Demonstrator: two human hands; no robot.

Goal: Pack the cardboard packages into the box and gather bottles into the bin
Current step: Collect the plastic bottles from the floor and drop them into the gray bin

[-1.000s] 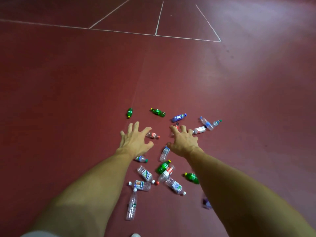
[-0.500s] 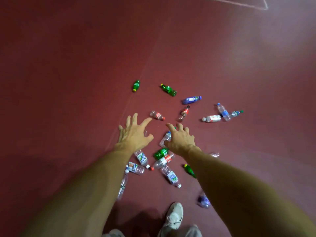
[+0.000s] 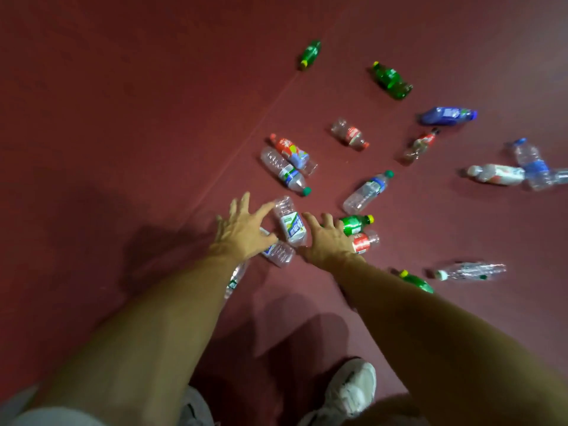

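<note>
Floor: dark red floor (image 3: 123,124), smooth and matt, crossed by a faint straight seam (image 3: 246,142); arm shadows fall on it.
Bottles: plastic bottles (image 3: 367,190) lie on their sides, scattered ahead and to the right of the hands.
Left hand: left hand (image 3: 242,233) is spread wide with straight fingers and holds nothing. It is over a crumpled clear bottle (image 3: 278,252); contact unclear.
Right hand: right hand (image 3: 329,242) is also spread wide and empty, its fingertips at a green bottle (image 3: 356,224).
Between hands: ribbed clear bottle (image 3: 290,224) with a white-and-blue label.
Materials: thin transparent plastic, some dented; green, blue and clear bodies with coloured caps.
Foot: white trainer (image 3: 350,388).
</note>
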